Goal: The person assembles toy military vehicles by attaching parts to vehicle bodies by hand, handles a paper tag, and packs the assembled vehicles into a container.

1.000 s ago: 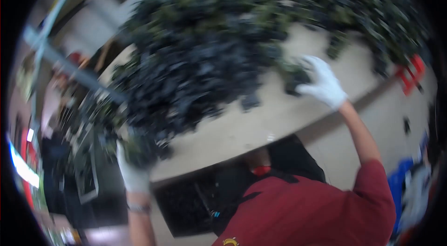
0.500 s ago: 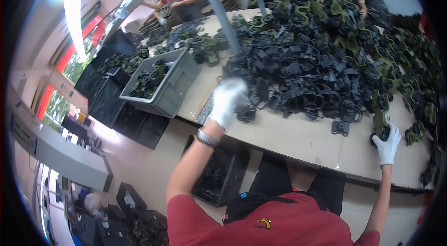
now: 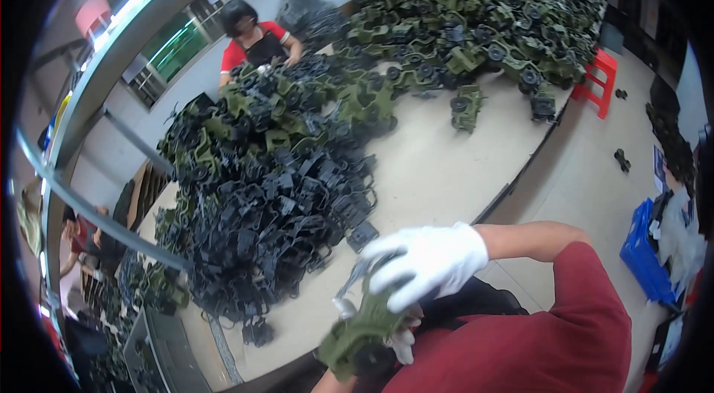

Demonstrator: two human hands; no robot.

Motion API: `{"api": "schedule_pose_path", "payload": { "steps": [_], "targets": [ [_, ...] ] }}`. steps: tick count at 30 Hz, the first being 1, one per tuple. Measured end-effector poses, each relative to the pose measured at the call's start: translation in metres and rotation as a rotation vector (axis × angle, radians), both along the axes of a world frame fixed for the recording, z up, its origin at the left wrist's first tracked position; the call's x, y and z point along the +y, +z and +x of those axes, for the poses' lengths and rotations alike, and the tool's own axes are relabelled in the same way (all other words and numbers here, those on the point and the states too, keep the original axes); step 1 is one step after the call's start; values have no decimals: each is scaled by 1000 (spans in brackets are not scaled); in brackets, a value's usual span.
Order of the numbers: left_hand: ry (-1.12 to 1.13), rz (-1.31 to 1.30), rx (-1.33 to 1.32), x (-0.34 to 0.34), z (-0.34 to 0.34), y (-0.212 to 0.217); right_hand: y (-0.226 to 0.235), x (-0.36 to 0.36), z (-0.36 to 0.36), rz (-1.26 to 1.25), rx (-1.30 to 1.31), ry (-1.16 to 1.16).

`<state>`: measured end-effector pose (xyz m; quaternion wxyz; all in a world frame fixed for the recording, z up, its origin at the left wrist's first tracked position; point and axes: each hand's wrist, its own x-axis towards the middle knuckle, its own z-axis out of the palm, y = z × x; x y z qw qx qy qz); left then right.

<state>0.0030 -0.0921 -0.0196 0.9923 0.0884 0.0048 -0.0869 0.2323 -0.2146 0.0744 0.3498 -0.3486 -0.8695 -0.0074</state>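
Observation:
Close to my body, over the table's near edge, is an olive-green toy truck [image 3: 346, 341] with black wheels, tilted. My left hand [image 3: 404, 341], in a white glove, grips it from below; most of that hand is hidden behind the truck. My right hand [image 3: 435, 263], also gloved, is curled over the truck's upper end. A thin dark grey plastic part [image 3: 352, 278] shows by its fingertips, blurred; I cannot tell whether it is attached to the truck. Just beyond lies a heap of dark grey plastic parts [image 3: 260, 222].
Many green toy trucks [image 3: 476, 29] are piled along the far side of the table [image 3: 446, 162]. A co-worker [image 3: 256, 40] in red stands behind the heap. A grey bin [image 3: 160, 352] is at lower left. Right of the table are a red stool [image 3: 599, 84] and a blue crate [image 3: 647, 252].
The view has swung to the right. The toy truck, which my right hand touched on the table, is now up near my body. My left hand has come across to it from the heap's left side.

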Motion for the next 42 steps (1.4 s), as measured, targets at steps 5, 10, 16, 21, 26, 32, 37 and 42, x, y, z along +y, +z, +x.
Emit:
{"api": "schedule_pose_path", "payload": {
  "steps": [5, 10, 16, 21, 26, 32, 37, 42],
  "targets": [
    [95, 388, 75, -1, -4, 20, -22, 22, -10, 271, -159, -67],
    [64, 251, -449, 28, -21, -40, -51, 40, 1, 257, -20, -261],
    [523, 323, -30, 43, -53, -35, -115, 71, 82, 189, 9, -787],
    [713, 474, 119, 52, -38, -38, -124, 121, 130, 119, 90, -1044],
    [764, 519, 116, 50, -11, -43, -134, 154, 163, -330, 120, -1085],
    [640, 340, 55, 46, 4, -48, -121, 99, 178, -473, 627, -1120],
    [689, 410, 35, 45, 17, -43, -114, 41, 203, -812, 292, -1046],
    [818, 492, 116, 40, 33, -29, -121, 18, 157, -538, -83, -1210]
  ]
}}
